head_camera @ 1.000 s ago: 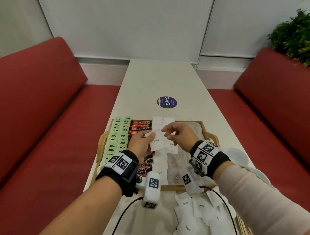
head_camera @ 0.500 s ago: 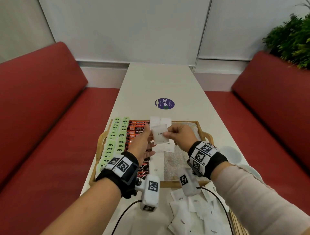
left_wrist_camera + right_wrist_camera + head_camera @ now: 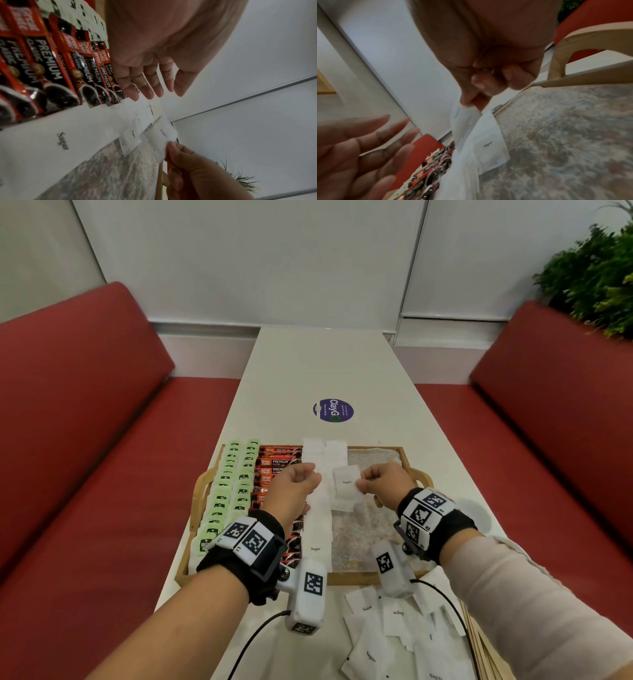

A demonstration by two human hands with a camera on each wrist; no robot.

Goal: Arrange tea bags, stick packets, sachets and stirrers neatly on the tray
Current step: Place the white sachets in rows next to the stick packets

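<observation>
Left hand [image 3: 294, 486] apparently released sachet [image 3: 346, 482].

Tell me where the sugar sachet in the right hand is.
In the head view, the sugar sachet hangs mid-tray, pinched by the right hand, above the white sachet rows.

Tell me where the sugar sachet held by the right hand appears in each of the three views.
Head view: sugar sachet at centre, above the tray, pinched by the right hand.
Left wrist view: sugar sachet slightly right of centre, fingers below it.
Right wrist view: sugar sachet at centre, seen edge-on under the fingers.
Shared landmark: the red coffee packets.
</observation>
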